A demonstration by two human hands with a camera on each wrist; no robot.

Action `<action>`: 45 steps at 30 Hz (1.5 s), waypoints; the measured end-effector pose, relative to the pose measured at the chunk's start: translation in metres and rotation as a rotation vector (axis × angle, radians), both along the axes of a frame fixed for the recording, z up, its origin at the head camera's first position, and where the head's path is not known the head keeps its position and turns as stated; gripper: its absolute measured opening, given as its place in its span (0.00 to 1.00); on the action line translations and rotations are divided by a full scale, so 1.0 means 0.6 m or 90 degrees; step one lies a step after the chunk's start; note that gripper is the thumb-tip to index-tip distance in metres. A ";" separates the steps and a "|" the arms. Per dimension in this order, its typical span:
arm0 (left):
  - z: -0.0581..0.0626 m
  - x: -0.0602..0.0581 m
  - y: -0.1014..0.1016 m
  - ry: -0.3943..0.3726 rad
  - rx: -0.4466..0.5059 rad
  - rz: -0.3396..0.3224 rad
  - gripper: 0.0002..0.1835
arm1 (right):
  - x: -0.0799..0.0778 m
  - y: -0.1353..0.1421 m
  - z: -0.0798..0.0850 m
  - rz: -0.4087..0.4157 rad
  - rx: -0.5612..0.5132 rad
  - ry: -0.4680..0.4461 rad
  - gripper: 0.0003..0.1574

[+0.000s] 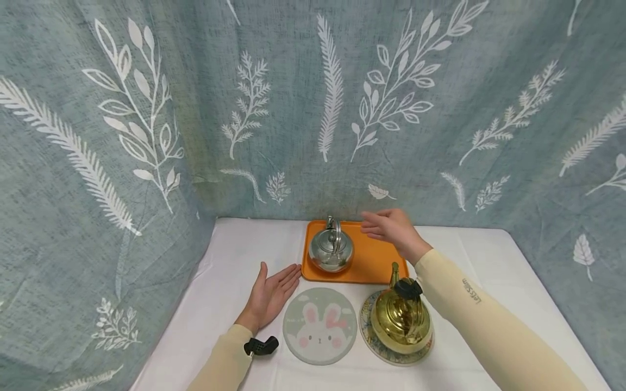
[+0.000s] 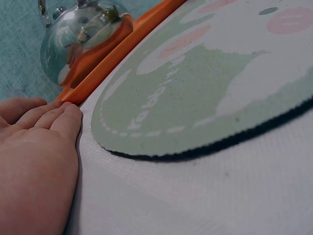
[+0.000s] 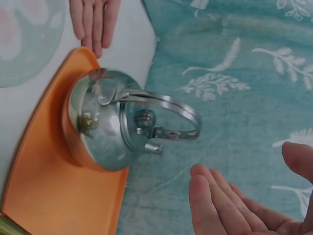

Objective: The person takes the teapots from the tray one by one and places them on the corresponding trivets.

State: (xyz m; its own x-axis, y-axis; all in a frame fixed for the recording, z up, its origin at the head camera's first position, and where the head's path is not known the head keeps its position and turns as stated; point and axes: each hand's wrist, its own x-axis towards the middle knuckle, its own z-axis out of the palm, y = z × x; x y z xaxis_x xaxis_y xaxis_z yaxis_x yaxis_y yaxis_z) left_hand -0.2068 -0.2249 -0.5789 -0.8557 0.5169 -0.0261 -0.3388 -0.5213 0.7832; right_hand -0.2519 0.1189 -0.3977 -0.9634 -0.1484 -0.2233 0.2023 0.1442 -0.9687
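Over the orange tray [image 1: 376, 263], the right hand [image 1: 393, 228] extends straight-fingered, empty. The left hand [image 1: 270, 296] does likewise beside it. The silver kettle [image 1: 326, 259] gleams.

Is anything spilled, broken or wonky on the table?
Nothing looks spilled or broken. The only slightly odd bit is the silver kettle: it stands upright, but off to the left side of the orange tray instead of the middle.
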 end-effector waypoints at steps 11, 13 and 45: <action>-0.002 0.004 -0.004 -0.001 -0.013 0.008 0.57 | -0.025 -0.023 -0.015 0.020 0.037 -0.035 0.34; -0.002 0.004 -0.004 0.001 -0.007 0.002 0.57 | -0.028 -0.027 -0.016 0.024 0.045 -0.035 0.34; -0.002 -0.002 -0.007 0.004 -0.020 -0.004 0.57 | -0.074 -0.080 -0.046 0.068 0.095 -0.075 0.29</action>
State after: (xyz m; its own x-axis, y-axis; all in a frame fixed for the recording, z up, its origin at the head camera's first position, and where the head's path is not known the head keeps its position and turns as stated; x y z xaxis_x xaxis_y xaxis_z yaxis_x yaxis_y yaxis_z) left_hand -0.2078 -0.2288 -0.5803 -0.8526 0.5212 -0.0371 -0.3367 -0.4938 0.8017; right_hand -0.2962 0.0711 -0.4253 -0.9098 -0.2054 -0.3606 0.2885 0.3117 -0.9053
